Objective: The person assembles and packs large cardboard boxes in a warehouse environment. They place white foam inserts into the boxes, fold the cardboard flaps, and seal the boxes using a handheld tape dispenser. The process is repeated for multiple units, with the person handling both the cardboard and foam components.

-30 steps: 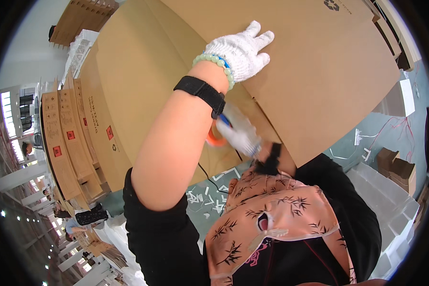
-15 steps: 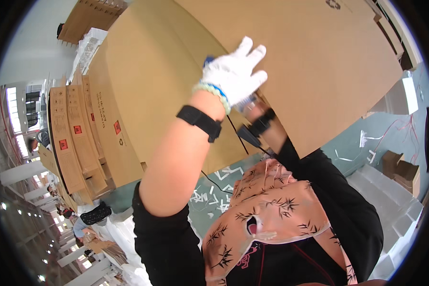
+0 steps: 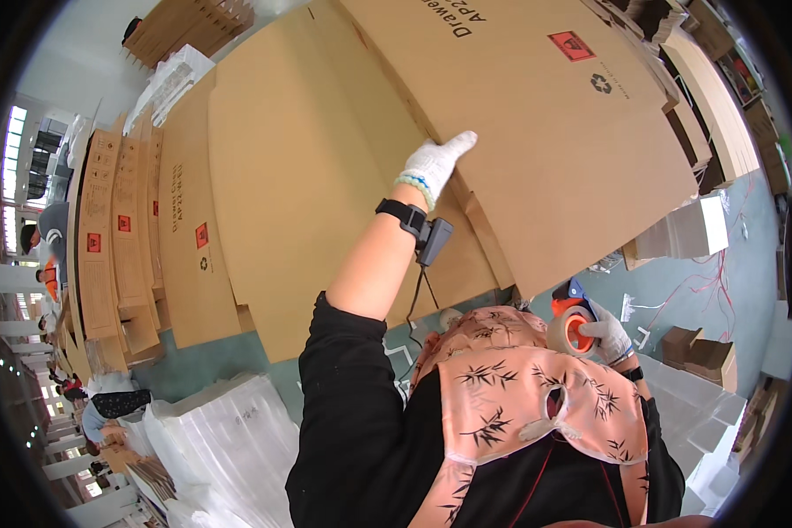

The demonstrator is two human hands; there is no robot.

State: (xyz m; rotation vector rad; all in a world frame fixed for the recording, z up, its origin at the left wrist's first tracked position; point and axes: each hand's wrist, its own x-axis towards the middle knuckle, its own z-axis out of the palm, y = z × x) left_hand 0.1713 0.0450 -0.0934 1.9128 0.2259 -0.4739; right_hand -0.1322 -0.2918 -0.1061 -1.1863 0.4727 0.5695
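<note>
1. While the large cardboard box [image 3: 519,132] was tilted overhead, it was steadied by the left hand [image 3: 433,163], which was gloved in white and laid flat against the box's brown face, the fingers held together and pressed on the panel rather than pinched around any edge.
2. A tape dispenser [image 3: 572,327] with an orange core and a pale roll was gripped in the right hand [image 3: 609,334], also gloved, with the fingers curled shut around its body; it was held low beside the chest, well apart from the box.
3. A black wrist strap [image 3: 401,214] was worn on the left forearm, with a small dark device [image 3: 435,239] dangling from it.
4. The box was seen high in the view, its flap seam running down toward the left hand, with further flat-faced cartons [image 3: 114,255] ranged to the left.
5. The step in hand was judged to be the holding and positioning of the box, taping not yet being under way.
6. For a next move, it was judged that the dispenser would need to be raised to the seam while the left hand's pressure was kept on, so that the panel would not swing.
</note>
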